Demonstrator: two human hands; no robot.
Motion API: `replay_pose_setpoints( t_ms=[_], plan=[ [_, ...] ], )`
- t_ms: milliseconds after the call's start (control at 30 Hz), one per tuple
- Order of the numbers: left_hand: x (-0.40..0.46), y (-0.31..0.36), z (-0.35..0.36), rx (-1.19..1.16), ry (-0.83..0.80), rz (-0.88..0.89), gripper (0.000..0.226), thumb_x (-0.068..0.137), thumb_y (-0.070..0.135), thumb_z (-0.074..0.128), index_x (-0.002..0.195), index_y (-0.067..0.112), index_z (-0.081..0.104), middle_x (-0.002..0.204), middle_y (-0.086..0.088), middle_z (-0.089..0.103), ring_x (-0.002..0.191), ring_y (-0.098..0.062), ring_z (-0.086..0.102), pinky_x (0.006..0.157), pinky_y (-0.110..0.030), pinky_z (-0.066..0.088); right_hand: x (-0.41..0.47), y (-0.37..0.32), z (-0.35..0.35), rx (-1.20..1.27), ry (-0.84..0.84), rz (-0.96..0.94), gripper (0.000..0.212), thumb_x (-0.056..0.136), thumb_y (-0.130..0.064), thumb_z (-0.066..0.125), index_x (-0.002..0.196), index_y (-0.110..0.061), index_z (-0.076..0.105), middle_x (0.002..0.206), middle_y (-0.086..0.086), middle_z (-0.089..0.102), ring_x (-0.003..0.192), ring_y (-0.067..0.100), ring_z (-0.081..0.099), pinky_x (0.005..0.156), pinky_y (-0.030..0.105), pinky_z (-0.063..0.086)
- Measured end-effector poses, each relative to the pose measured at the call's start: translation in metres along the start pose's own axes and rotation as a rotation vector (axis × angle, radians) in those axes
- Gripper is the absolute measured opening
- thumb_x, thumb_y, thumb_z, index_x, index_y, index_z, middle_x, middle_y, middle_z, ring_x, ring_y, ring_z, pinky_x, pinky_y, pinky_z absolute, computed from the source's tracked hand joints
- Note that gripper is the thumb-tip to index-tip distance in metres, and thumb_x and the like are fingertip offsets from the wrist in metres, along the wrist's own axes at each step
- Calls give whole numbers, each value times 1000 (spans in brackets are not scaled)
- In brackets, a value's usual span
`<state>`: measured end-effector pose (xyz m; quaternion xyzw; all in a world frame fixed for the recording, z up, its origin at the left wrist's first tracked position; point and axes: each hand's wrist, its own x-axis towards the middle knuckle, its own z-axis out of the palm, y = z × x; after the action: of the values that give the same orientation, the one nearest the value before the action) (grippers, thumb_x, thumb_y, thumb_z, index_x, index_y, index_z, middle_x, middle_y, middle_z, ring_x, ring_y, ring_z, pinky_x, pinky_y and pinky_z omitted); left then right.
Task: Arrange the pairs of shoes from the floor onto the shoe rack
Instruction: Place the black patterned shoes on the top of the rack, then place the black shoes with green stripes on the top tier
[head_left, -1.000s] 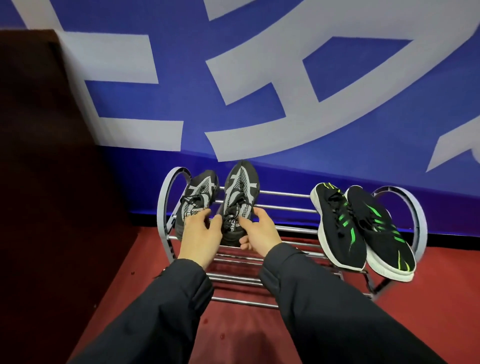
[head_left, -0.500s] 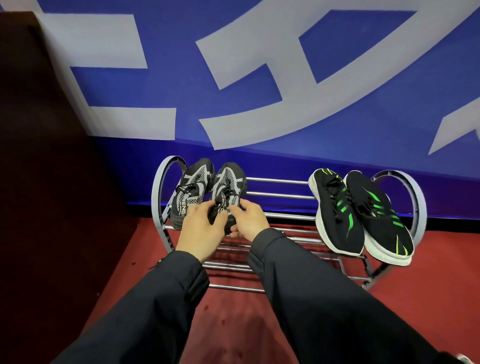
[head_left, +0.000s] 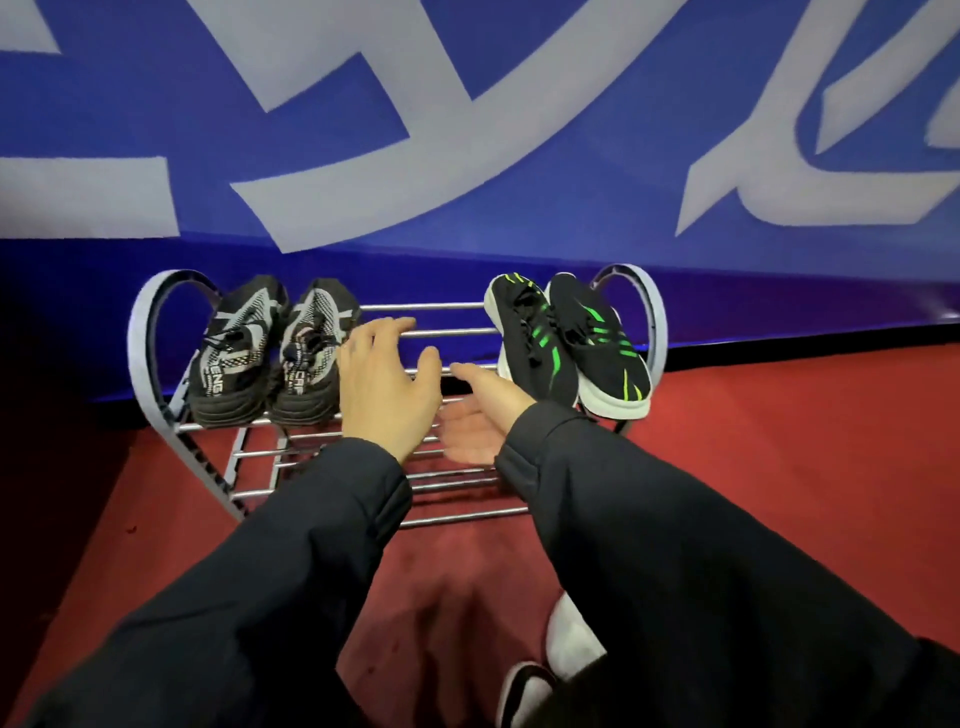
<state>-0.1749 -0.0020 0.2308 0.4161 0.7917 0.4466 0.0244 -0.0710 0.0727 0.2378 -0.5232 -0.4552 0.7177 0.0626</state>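
Blue wall with big white lettering, red floor, metal shoe rack against the wall: top tier holds the black-and-grey pair at the left end and the black-and-green pair at the right end, bare rails between. Left hand fingers spread, right hand palm up and loose, both empty above the mid rails; I'd clear them straight toward the near side without nudging either pair. Lower tiers partly hidden by the sleeves; a white-and-dark shoe-like shape at the near edge is cut off, can't tell what it is.

Dim, even light (edges bowed by the lens), left side shadowed.
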Motion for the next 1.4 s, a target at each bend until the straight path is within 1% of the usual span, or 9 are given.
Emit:
replay_pose_setpoints(
  t_ms=[233, 500, 600, 767, 867, 1000, 1133, 1267, 1400],
  plan=[
    [-24, 28, 27, -174, -248, 36, 42, 96, 26, 60, 136, 14, 56, 133, -1, 46, 126, -18, 49, 107, -35, 42, 0, 28, -73, 427, 104, -6, 71, 90, -57, 61, 132, 0, 50, 98, 26, 68, 74, 32, 71, 52, 35, 59],
    [-9, 13, 18, -264, -268, -205, 47, 100, 36, 52, 142, 13, 49, 142, -10, 46, 107, -17, 54, 98, -31, 39, -20, -3, -40, 109, 284, -320, 25, 98, -30, 46, 115, -13, 54, 97, 10, 66, 69, 29, 72, 62, 43, 62],
    [0, 4, 12, -431, -229, -400, 72, 91, 51, 53, 150, 13, 38, 149, -15, 44, 128, -33, 52, 104, -39, 41, -29, -15, -47, -285, 633, -596, 28, 93, -45, 40, 97, -19, 52, 92, 6, 63, 80, 34, 68, 75, 49, 57],
    [-1, 1, -3, -428, -128, -374, 94, 92, 44, 68, 161, 13, 12, 166, -16, 14, 155, -25, 9, 121, -37, 17, -55, -34, -73, -316, 843, -1043, 21, 102, -38, 43, 93, -20, 47, 75, -9, 52, 70, 13, 50, 64, 26, 41],
    [-3, -1, -2, -556, -261, -372, 88, 87, 43, 74, 158, 21, 26, 157, -12, 38, 145, -24, 37, 117, -40, 33, -59, -42, -73, -89, 776, -1127, 18, 103, -33, 46, 95, -18, 52, 77, -11, 53, 65, -2, 48, 59, 11, 38],
    [-11, -2, 3, -571, -414, -298, 32, 83, 41, 72, 108, 20, 68, 105, -3, 73, 93, -18, 68, 92, -39, 52, -59, -56, -72, 216, 696, -1029, 21, 102, -33, 51, 106, -13, 58, 84, -7, 60, 75, 5, 57, 74, 23, 46],
    [-14, 8, 15, -957, -344, -500, 34, 97, 33, 62, 118, 7, 68, 108, -13, 77, 93, -23, 73, 89, -40, 56, -57, -43, -65, 202, 354, -543, 51, 99, -53, 44, 129, -13, 53, 124, 30, 60, 112, 47, 61, 95, 58, 52],
    [-19, 30, 37, -1151, -328, -700, 36, 104, 32, 53, 120, 3, 68, 109, -15, 77, 97, -26, 74, 91, -43, 58, -53, 3, -40, -255, 19, -148, 63, 86, -67, 55, 131, -22, 57, 124, 14, 66, 88, 26, 74, 76, 40, 61],
    [-21, 40, 53, -870, -506, -675, 38, 103, 41, 49, 107, 10, 71, 91, -4, 74, 77, -19, 67, 67, -31, 52, -29, 6, -55, 34, 84, -178, 36, 98, -37, 55, 126, -13, 53, 97, 12, 67, 71, 26, 70, 59, 33, 58]
  ],
)
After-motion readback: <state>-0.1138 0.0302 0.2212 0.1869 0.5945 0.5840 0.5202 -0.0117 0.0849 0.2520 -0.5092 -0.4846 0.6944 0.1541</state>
